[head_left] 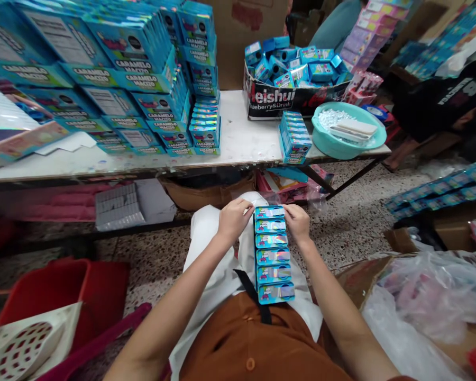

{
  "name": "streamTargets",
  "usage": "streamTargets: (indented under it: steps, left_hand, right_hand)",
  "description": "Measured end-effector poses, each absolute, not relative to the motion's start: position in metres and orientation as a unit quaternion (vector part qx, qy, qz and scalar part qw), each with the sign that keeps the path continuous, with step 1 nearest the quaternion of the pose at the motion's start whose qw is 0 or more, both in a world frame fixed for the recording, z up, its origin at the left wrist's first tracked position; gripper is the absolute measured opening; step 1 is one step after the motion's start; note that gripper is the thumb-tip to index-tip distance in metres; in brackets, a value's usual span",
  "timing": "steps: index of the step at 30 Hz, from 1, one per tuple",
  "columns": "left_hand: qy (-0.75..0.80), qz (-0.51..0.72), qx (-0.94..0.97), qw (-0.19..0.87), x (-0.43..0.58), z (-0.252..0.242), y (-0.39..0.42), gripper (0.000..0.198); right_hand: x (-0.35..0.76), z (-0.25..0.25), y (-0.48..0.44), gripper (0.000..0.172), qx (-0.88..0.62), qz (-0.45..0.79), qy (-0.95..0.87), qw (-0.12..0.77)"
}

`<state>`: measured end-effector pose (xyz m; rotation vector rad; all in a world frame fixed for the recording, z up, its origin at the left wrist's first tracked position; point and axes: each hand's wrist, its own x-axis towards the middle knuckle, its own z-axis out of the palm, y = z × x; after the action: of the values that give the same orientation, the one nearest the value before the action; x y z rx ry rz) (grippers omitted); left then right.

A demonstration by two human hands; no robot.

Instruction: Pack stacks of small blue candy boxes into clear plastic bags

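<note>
A long blue display box [274, 257] with several small blue candy packs in a row lies lengthwise on my lap. Clear plastic film [258, 199] shows at its far end, between my hands. My left hand [235, 217] is closed at the far left corner, thumb and fingers pinched on the film's edge. At the far right corner my right hand [297, 219] is closed too, its fingertips against the film and the box edge. How far the film reaches around the box I cannot tell.
Blue "Caramelo Macizo" display boxes [143, 79] are stacked on the white table [238, 129]. A carton of loose packs [257, 100] and a turquoise basin [329, 140] stand to the right. A red bin [107, 286] is at left, plastic bags [420, 307] at right. Another person [432, 100] is behind.
</note>
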<state>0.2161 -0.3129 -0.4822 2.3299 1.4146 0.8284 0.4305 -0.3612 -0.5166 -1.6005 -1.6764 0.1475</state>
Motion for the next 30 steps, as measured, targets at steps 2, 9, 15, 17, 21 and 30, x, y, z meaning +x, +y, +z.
streamTargets:
  steps: [2,9,15,17,21,30]
  left_hand:
    - [0.501,0.295,0.791,0.189,0.216,-0.474,-0.312,0.014]
    - [0.51,0.3,0.78,0.205,0.219,-0.455,-0.319,0.014]
    - [0.484,0.244,0.835,0.093,0.222,-0.449,-0.328,0.02]
    - [0.473,0.214,0.852,0.074,0.224,-0.445,-0.33,0.018]
    - [0.453,0.216,0.864,0.031,0.226,-0.441,-0.334,0.016]
    - [0.36,0.36,0.859,-0.048,0.227,-0.457,-0.35,0.016]
  right_hand:
    - [0.432,-0.513,-0.36,0.023,-0.634,0.078,-0.649,0.413]
    - [0.432,-0.494,-0.358,0.022,-0.59,0.076,-0.691,0.409]
    - [0.433,-0.479,-0.364,0.021,-0.566,0.025,-0.725,0.393]
    - [0.433,-0.475,-0.367,0.021,-0.566,0.011,-0.731,0.381]
    - [0.432,-0.467,-0.373,0.02,-0.578,-0.02,-0.726,0.371]
    - [0.435,-0.47,-0.405,0.013,-0.59,-0.151,-0.709,0.356]
